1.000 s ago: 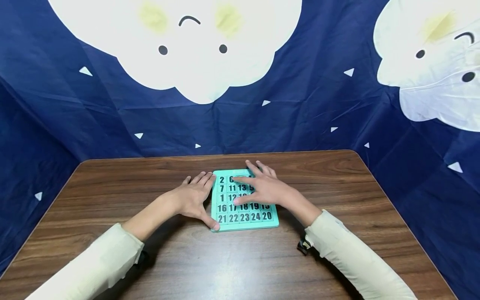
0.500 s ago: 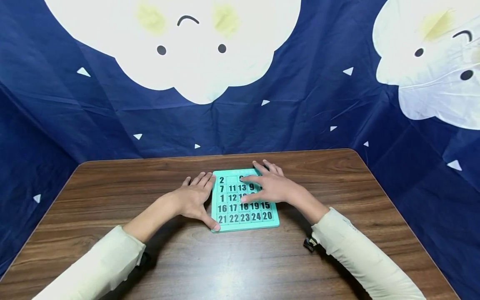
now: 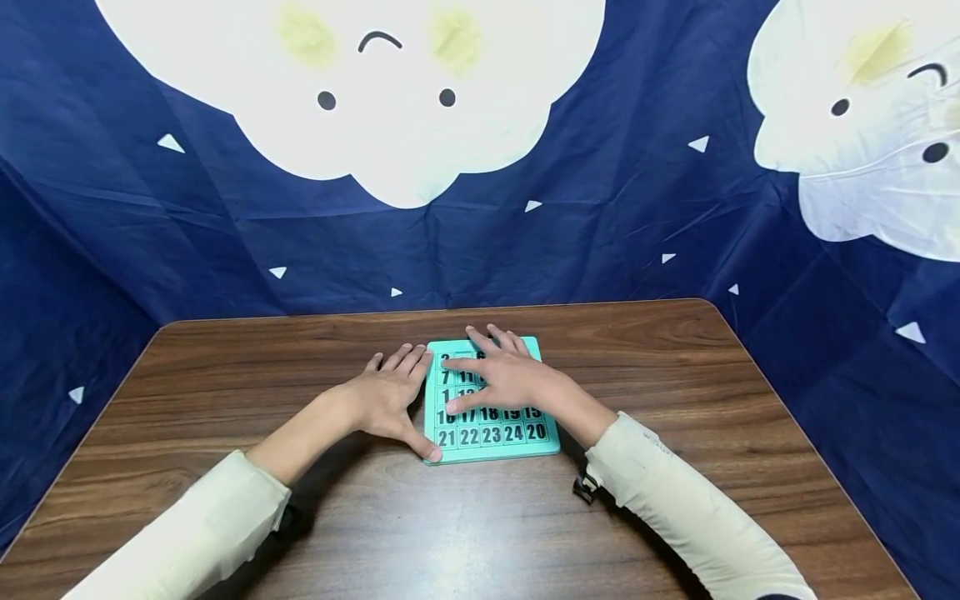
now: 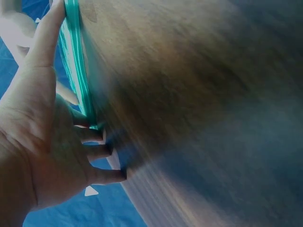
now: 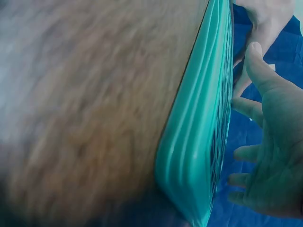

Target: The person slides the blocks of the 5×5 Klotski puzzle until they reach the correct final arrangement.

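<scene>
A teal sliding number puzzle (image 3: 491, 454) with black numerals lies flat on the table. My left hand (image 3: 386, 400) spreads along its left side, thumb at the near left corner and fingertips by the far left edge. In the left wrist view its fingers (image 4: 106, 176) look straight, beside the puzzle's edge. My right hand (image 3: 513, 379) stretches over the puzzle from the right, index fingertip at the 2 tile and thumb tip above the 16. A gap (image 3: 463, 357) shows right of the 2 in the top row. The right hand hides much of the upper rows.
The puzzle rests on a brown wood-grain table (image 3: 247, 367), whose far edge runs close behind it. A dark blue cloth (image 3: 480, 258) with white clouds hangs behind and at both sides.
The 6 tile has shifted one place right in the top row, leaving a gap. My right hand went right, then back left past its earlier place. The left hand stays put.
</scene>
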Action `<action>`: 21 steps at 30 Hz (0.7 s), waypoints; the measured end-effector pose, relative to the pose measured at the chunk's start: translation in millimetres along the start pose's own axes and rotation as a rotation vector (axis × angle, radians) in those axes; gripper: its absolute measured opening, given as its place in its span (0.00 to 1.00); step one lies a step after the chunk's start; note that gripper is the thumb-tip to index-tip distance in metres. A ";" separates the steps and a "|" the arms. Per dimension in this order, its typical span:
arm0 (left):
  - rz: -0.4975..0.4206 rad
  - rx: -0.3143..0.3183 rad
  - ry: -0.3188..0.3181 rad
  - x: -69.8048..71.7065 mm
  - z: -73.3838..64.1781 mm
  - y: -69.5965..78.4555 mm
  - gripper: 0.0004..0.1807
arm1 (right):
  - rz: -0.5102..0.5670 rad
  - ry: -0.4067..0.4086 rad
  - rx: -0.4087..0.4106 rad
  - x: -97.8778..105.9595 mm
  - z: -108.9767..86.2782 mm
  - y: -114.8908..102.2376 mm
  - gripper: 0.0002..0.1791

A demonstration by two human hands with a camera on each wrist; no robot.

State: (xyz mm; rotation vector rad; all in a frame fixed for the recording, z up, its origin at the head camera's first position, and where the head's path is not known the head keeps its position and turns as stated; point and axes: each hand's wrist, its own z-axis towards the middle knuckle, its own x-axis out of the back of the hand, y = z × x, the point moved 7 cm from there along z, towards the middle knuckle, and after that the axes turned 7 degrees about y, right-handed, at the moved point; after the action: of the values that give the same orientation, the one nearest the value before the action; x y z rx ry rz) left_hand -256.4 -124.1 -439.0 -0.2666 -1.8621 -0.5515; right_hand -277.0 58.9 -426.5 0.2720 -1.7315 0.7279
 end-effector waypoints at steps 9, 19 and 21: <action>0.000 0.009 0.018 -0.8 -0.5 -0.5 0.95 | 0.004 0.011 -0.041 7.7 -17.1 20.7 0.44; 0.014 0.008 -0.020 -1.1 0.5 -0.2 0.93 | 0.007 0.008 0.053 7.2 -17.6 -3.4 0.43; 0.018 0.007 -0.026 -1.0 0.7 0.1 0.92 | 0.007 -0.030 0.070 4.4 -16.2 -10.8 0.42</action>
State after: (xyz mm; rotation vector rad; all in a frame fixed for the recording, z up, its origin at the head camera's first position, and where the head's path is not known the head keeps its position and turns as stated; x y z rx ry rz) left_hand -256.6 -123.6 -440.1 -0.2868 -1.8843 -0.5308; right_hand -259.7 60.9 -416.8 0.3263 -1.7383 0.7937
